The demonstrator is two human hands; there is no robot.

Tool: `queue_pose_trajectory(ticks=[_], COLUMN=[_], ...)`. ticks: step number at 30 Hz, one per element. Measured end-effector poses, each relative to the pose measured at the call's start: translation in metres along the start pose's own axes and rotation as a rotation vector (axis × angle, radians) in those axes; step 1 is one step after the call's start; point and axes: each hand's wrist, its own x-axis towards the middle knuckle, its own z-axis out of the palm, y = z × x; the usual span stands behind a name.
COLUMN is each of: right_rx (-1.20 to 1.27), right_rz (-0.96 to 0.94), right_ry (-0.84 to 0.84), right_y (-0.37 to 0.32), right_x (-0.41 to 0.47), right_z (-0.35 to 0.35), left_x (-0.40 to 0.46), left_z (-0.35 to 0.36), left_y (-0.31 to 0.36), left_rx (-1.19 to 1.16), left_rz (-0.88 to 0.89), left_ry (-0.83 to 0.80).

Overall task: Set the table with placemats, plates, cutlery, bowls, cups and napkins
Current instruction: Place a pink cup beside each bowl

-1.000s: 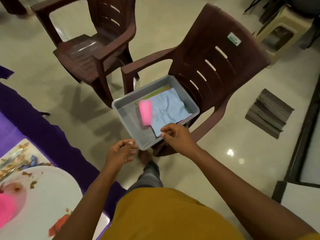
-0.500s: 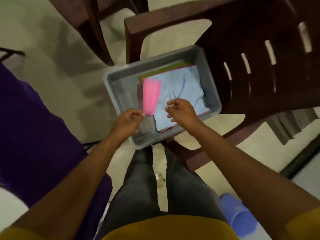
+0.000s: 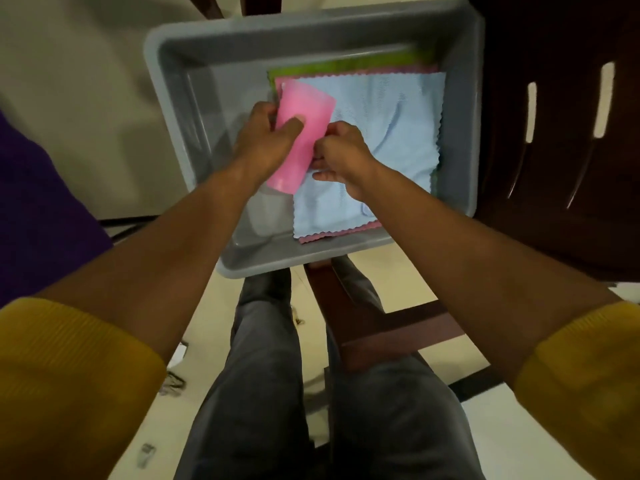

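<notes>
A grey plastic tub [image 3: 173, 109] stands on a dark brown chair [image 3: 554, 161] in front of me. Inside lies a stack of napkins: a light blue napkin [image 3: 391, 133] on top, a pink napkin [image 3: 332, 236] and a green one [image 3: 346, 66] showing at the edges beneath. My left hand [image 3: 266, 140] grips a pink cup [image 3: 306, 98] tilted on its side over the stack's left edge. My right hand [image 3: 343, 157] is right beside the cup, fingers curled and pinching the blue napkin near its left side. The cup hides that edge.
A purple tablecloth [image 3: 34, 209] hangs at the left edge of view. My legs in grey trousers [image 3: 263, 375] stand below the tub on a pale tiled floor [image 3: 69, 81]. The chair's slotted back [image 3: 602, 98] is on the right.
I have leaned in over the tub. My left hand went from beside the tub to gripping the pink cup and lifting its base. My right hand moved in next to the cup.
</notes>
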Motion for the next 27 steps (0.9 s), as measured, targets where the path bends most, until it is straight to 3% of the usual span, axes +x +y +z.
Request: queue_pose_trajectory(ticks=[5,11,14,16,19,22,27], right_rx=[-0.064,-0.243,-0.294,-0.283,-0.327,-0.435,-0.499], right_rz=[-0.063,-0.273,-0.377,-0.351,-0.332,-0.457,-0.61], right_ry=[-0.049,-0.132,-0.232,-0.342,-0.494,-0.524,-0.723], right_y=[-0.008,-0.027,-0.035,-0.043,-0.055,-0.065,-0.071], right_x=[-0.031,-0.115,-0.167,-0.195,-0.237,-0.269,-0.305], right_z=[-0.01,-0.023,-0.02,-0.018,-0.009,0.009,0.054], left_x=[-0.039,-0.128,-0.18,-0.214,-0.269,-0.323,-0.381], left_z=[-0.007,-0.036,-0.063,-0.083,-0.114,-0.136,-0.162], left_y=[0.01,0.035,0.04,0.04,0.032,0.021,-0.023], left_rx=[-0.075,-0.204,-0.226,-0.271,-0.512,-0.808,-1.056], left_rz=[0.004,0.012,0.022,-0.008,-0.065,-0.141,-0.193], left_ry=[-0.01,0.105,0.178,0.173,0.1,-0.005,-0.05])
